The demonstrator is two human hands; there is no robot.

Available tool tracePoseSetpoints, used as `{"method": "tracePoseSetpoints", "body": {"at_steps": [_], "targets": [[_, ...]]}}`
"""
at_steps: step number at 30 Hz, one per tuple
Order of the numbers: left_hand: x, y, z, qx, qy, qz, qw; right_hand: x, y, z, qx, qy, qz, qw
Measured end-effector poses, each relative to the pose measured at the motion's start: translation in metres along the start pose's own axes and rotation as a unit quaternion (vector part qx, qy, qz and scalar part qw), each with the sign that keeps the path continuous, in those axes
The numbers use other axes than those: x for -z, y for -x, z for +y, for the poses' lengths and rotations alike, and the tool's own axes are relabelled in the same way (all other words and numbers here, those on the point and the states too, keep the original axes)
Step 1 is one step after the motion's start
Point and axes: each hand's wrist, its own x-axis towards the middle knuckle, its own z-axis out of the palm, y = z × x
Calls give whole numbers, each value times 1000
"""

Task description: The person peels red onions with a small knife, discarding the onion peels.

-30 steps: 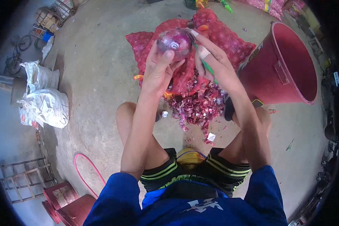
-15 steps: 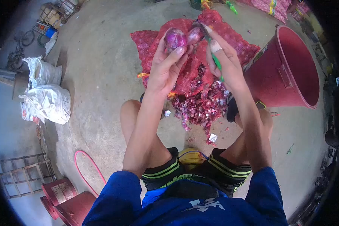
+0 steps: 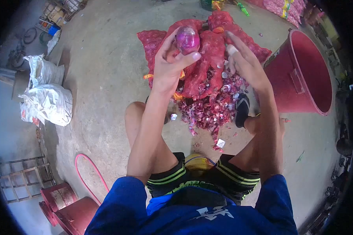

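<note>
- Head view: a peeled red onion point(image 3: 187, 39) is pinched in the raised left hand point(image 3: 169, 66), above the red mesh sacks point(image 3: 208, 58).
- With only fingertips gripping its glossy skin, it could slip onto the peel pile point(image 3: 213, 111).
- The right hand point(image 3: 243, 62) is spread open, fingers extended; whether anything is held cannot be told.

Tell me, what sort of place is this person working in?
Probably a storeroom or market yard where onions get peeled: bare concrete floor, red mesh sacks, a heap of purple skins, and a red bucket alongside.
</note>
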Motion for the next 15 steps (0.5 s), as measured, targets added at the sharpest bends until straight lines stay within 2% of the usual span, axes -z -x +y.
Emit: {"method": "tracePoseSetpoints", "body": {"at_steps": [3,4,5,6,8,11,15], "targets": [[-4,2,0,-34,-74,50,995,-8,11,-12,48,-25,-55,997],[-5,4,4,-33,-145,55,987,-10,13,-12,46,-26,-56,997],[-6,4,8,-33,-216,58,974,-10,15,-13,85,6,-75,994],[-2,2,6,-32,-216,58,974,-10,16,-14,124,39,-93,987],[4,-2,0,-121,-325,28,937,-13,18,-20,124,65,-92,986],[-1,2,7,-143,-394,27,907,-13,19,-24,111,94,-93,985],[-3,4,13,-86,-350,10,933,-11,21,-32,122,102,-104,982]]}}
